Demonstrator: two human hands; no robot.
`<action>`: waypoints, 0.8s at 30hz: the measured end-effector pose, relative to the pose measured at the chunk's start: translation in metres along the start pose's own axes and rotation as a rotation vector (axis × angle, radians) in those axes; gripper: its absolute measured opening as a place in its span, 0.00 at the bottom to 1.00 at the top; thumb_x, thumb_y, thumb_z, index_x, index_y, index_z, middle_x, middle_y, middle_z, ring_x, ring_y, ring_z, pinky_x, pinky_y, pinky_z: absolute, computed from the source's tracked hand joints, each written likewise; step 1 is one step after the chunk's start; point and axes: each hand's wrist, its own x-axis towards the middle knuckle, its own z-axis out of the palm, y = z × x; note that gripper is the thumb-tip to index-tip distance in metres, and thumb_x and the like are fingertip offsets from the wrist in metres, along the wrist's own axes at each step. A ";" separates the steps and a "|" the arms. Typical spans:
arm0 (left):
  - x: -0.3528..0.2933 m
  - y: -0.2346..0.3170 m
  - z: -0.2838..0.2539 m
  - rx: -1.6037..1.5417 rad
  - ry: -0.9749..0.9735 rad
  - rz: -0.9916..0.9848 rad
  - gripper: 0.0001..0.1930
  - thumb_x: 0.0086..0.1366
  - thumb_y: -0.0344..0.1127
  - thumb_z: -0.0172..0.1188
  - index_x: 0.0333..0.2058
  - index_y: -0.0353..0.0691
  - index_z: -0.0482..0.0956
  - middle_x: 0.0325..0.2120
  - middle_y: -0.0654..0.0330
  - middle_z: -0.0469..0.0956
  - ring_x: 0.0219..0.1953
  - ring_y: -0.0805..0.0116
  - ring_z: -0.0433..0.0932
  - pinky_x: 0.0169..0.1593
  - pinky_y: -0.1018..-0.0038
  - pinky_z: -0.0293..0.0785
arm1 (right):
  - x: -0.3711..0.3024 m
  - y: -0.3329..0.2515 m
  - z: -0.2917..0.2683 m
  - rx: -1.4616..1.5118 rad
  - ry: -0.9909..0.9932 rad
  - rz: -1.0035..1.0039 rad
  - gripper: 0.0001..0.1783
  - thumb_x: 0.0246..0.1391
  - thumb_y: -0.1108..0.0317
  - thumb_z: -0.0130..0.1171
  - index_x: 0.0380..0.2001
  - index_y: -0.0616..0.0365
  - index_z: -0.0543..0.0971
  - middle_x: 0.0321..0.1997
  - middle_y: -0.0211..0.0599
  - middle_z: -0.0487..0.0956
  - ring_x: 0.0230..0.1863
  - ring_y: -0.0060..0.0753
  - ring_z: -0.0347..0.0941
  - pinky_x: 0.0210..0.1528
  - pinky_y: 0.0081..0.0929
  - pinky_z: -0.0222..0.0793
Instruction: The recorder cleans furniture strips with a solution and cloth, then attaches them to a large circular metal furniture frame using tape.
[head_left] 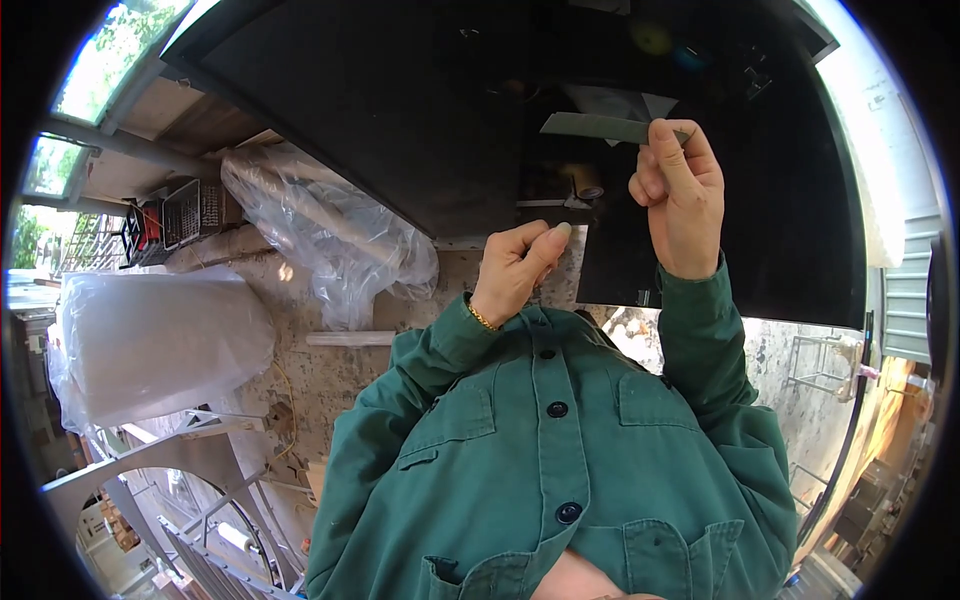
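My right hand is raised over a black surface, pinching one end of a flat grey-green strip between thumb and fingers. The strip sticks out to the left, about level; its exact kind I cannot make out. Behind it, pale glossy pieces show against the black. Lower and to the left, my left hand is closed in front of my chest, thumb pressed on the curled forefinger. Whatever those fingers may hold is hidden. Between and beyond my hands lies what looks like a roll of tape.
A large black panel spans the far side. At the left, crumpled clear plastic sheeting lies near a plastic-wrapped white bundle. Dark crates stand farther back. A grey metal frame occupies the lower left. The floor is stained.
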 end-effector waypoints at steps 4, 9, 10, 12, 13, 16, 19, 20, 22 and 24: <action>-0.003 0.006 0.001 -0.057 -0.030 0.033 0.25 0.66 0.53 0.38 0.23 0.37 0.69 0.14 0.68 0.64 0.17 0.82 0.60 0.21 0.83 0.58 | -0.001 0.004 -0.007 0.132 0.043 0.154 0.09 0.57 0.61 0.51 0.30 0.54 0.71 0.23 0.23 0.67 0.18 0.14 0.57 0.22 0.16 0.56; -0.007 0.011 0.013 -0.152 -0.099 0.000 0.23 0.68 0.53 0.34 0.34 0.36 0.65 0.21 0.65 0.66 0.21 0.80 0.61 0.27 0.82 0.60 | -0.006 0.025 -0.002 0.451 -0.066 0.359 0.14 0.61 0.54 0.41 0.33 0.53 0.68 0.26 0.25 0.68 0.26 0.20 0.63 0.35 0.24 0.64; -0.006 0.010 0.014 -0.153 -0.098 0.001 0.23 0.68 0.53 0.34 0.34 0.36 0.65 0.21 0.65 0.66 0.21 0.80 0.61 0.27 0.82 0.60 | -0.006 0.029 -0.003 0.469 -0.074 0.369 0.17 0.62 0.53 0.38 0.32 0.53 0.69 0.26 0.24 0.68 0.30 0.22 0.65 0.39 0.27 0.65; -0.005 0.009 0.014 0.008 -0.111 0.031 0.16 0.68 0.45 0.40 0.35 0.35 0.64 0.23 0.65 0.67 0.23 0.80 0.63 0.28 0.82 0.62 | -0.009 0.030 -0.001 0.435 -0.074 0.369 0.18 0.62 0.52 0.37 0.31 0.53 0.69 0.27 0.24 0.68 0.31 0.23 0.65 0.40 0.27 0.64; -0.004 0.011 0.013 0.008 -0.109 0.032 0.16 0.68 0.45 0.40 0.35 0.35 0.64 0.23 0.65 0.67 0.23 0.80 0.63 0.28 0.82 0.62 | -0.010 0.031 0.000 0.401 -0.073 0.369 0.19 0.62 0.51 0.36 0.30 0.53 0.69 0.27 0.24 0.69 0.33 0.23 0.65 0.41 0.28 0.64; -0.003 0.022 0.011 0.052 -0.142 -0.011 0.10 0.67 0.38 0.44 0.35 0.36 0.65 0.23 0.66 0.68 0.23 0.81 0.64 0.28 0.83 0.64 | -0.014 0.029 0.006 0.369 -0.042 0.407 0.20 0.62 0.50 0.35 0.28 0.52 0.69 0.26 0.23 0.67 0.33 0.23 0.64 0.42 0.29 0.63; -0.002 0.024 0.012 0.107 -0.095 0.011 0.11 0.66 0.39 0.48 0.38 0.37 0.68 0.17 0.66 0.68 0.20 0.79 0.66 0.25 0.81 0.63 | -0.014 0.041 -0.003 0.455 -0.170 0.392 0.18 0.62 0.51 0.36 0.28 0.51 0.68 0.24 0.23 0.65 0.33 0.22 0.63 0.41 0.29 0.62; -0.002 0.023 0.012 0.101 -0.072 -0.001 0.11 0.65 0.40 0.48 0.37 0.37 0.69 0.17 0.66 0.69 0.20 0.80 0.66 0.25 0.81 0.63 | -0.014 0.042 -0.004 0.453 -0.170 0.391 0.18 0.62 0.51 0.36 0.28 0.51 0.68 0.24 0.23 0.65 0.33 0.22 0.63 0.41 0.29 0.62; -0.004 0.020 0.012 0.096 -0.044 -0.013 0.11 0.65 0.40 0.49 0.37 0.37 0.69 0.17 0.66 0.69 0.20 0.80 0.67 0.24 0.81 0.63 | -0.014 0.043 -0.003 0.493 -0.146 0.373 0.16 0.62 0.53 0.37 0.30 0.51 0.67 0.23 0.23 0.64 0.32 0.23 0.62 0.41 0.28 0.60; -0.007 0.017 0.010 0.028 -0.004 -0.032 0.14 0.61 0.42 0.55 0.37 0.37 0.69 0.17 0.67 0.69 0.20 0.82 0.66 0.24 0.82 0.63 | -0.015 0.042 0.000 0.483 -0.096 0.360 0.15 0.62 0.54 0.37 0.31 0.51 0.67 0.23 0.24 0.64 0.32 0.23 0.62 0.41 0.28 0.58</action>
